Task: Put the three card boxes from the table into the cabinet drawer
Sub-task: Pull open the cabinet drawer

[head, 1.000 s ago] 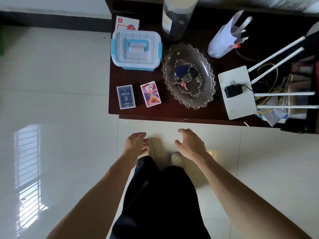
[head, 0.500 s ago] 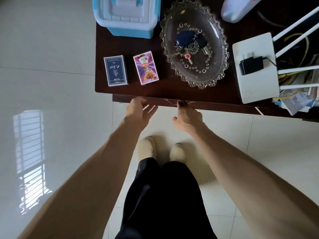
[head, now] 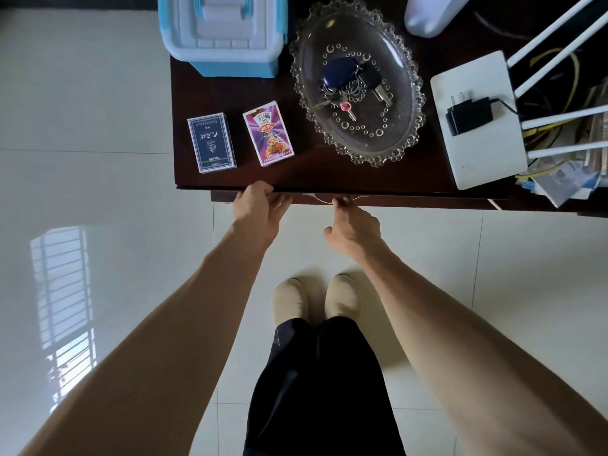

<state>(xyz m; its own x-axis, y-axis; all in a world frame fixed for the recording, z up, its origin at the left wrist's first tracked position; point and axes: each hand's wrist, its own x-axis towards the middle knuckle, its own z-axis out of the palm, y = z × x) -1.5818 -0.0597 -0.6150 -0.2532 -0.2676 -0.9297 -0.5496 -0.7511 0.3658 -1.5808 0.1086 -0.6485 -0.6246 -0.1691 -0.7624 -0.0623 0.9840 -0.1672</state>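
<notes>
Both hands, left hand [head: 260, 209]; right hand [head: 353, 227], reach under table edge [head: 394, 189].

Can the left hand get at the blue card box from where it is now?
Probably yes. The left hand is at the table's front edge, and the blue card box lies just beyond it, slightly left, face up with nothing on it or between them. The hand holds nothing.

Surface [head: 329, 174] front strip bare ahead of both hands. Blue card box [head: 212, 143] and purple card box [head: 268, 133] just apart; glass dish [head: 408, 103] crowds right, storage box [head: 223, 28] behind.
</notes>
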